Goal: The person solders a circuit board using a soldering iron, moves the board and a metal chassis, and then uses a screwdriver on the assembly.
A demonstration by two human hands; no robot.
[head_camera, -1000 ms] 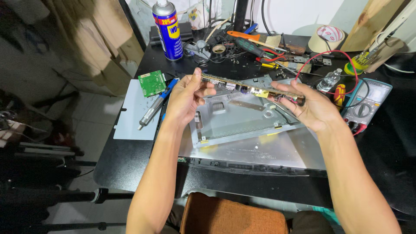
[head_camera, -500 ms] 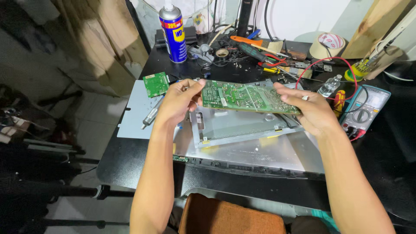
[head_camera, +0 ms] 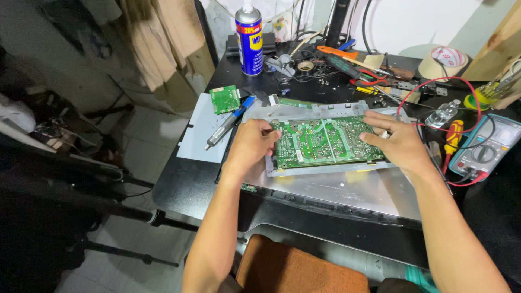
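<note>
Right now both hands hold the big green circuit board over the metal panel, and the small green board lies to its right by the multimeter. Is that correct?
Not quite. The head view shows the small green board lying left of the big green circuit board, beside the blue pen. The left hand and right hand do hold it over the metal panel.

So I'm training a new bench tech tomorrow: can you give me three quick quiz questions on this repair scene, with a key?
1. True or false: both hands, left hand and right hand, touch the green circuit board.
2. What does the circuit board lie on? A) a wooden block B) a metal chassis plate C) the floor.
3. Fill in: right of the right hand lies a teal ______ with red leads.

Key
1. True; one hand at each end of the board.
2. B.
3. Multimeter.
</note>
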